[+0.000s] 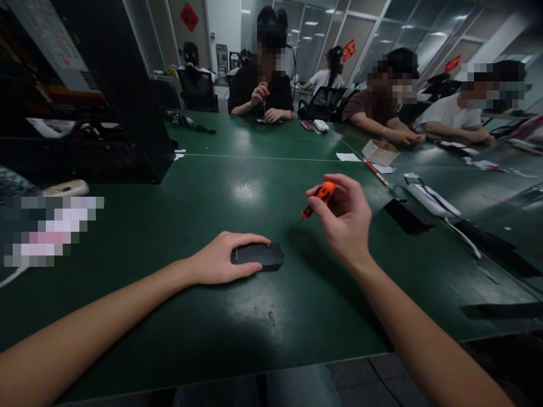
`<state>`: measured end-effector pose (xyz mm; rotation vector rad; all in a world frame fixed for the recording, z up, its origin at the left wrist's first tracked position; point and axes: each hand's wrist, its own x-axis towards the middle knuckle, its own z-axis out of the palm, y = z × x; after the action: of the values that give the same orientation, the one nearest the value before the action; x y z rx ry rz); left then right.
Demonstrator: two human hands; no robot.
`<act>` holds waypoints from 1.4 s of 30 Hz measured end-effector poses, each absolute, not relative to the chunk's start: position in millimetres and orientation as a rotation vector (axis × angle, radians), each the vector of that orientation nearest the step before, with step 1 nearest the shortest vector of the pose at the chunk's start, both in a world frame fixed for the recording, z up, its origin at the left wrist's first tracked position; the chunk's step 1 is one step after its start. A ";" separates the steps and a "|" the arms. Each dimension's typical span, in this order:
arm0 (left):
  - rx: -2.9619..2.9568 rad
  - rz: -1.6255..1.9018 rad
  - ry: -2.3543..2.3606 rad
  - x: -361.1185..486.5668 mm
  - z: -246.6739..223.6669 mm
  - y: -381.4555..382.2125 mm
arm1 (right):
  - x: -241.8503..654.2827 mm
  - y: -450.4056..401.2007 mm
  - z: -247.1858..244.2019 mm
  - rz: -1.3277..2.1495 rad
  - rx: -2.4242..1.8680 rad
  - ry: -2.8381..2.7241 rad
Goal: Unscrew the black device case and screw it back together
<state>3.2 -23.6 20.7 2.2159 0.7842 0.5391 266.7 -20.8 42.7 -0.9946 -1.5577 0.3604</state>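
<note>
On the green table (pixel 203 333) lies a small black rectangular box-like device (pixel 254 255), its kind not clear. My left hand (pixel 218 257) grips it from the left, thumb along the near side and fingers along the far side. To the right and raised above the tabletop, my right hand (pixel 345 217) holds an orange and black screwdriver (pixel 319 198) by its handle. The screwdriver tilts with its thin shaft pointing down and left, apart from the black device.
Right of my hand are a black box (pixel 408 216), a white power strip (pixel 430 198) with a cable, and an open cardboard box (pixel 380 152). A black cabinet-like structure (pixel 148 141) stands at left. Across the table a person (pixel 263 85) holds a similar screwdriver; others sit at right.
</note>
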 end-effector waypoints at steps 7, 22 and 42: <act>2.248 0.549 0.763 2.8 18.8 -22.1 | 252.3 -38.3 46.2 0.025 -0.734 -1.562; 2.295 0.588 0.700 3.5 18.0 -21.3 | 247.0 -36.2 36.3 0.300 -0.612 -1.706; 2.316 0.585 0.722 3.0 18.6 -21.4 | 253.7 -34.6 45.3 0.480 -0.760 -1.801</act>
<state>3.0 -21.4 18.6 2.3158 0.7221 0.5853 253.7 -34.6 45.3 -0.7601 -1.8008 0.4799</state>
